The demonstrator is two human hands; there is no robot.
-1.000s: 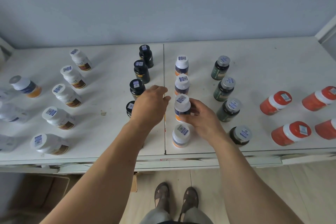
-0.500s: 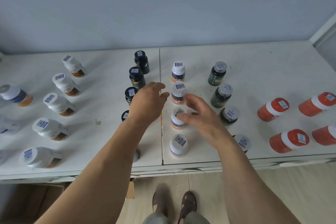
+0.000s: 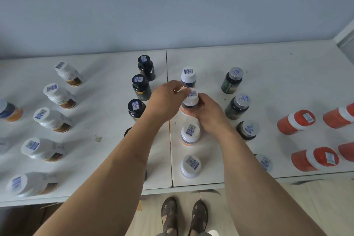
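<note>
work shifted up-frame to the next white-capped bottle (image 3: 192, 98): right hand (image 3: 210, 118) grips it, left hand (image 3: 164, 101) pinches its cap.

Two forearms were bare, left hand (image 3: 164, 101) and right hand (image 3: 208, 117) bare too, dark brown strappy sandals were worn, left sandal (image 3: 169, 214), right sandal (image 3: 200, 216), grey clothing (image 3: 201, 233) showed at the near edge.

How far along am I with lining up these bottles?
Mostly done, it seems: the black bottles and green bottles stand in columns. In hand: the right hand grips the second white-capped bottle of its column while the left hand pinches its cap. Left, probably: setting it straight in line.
</note>
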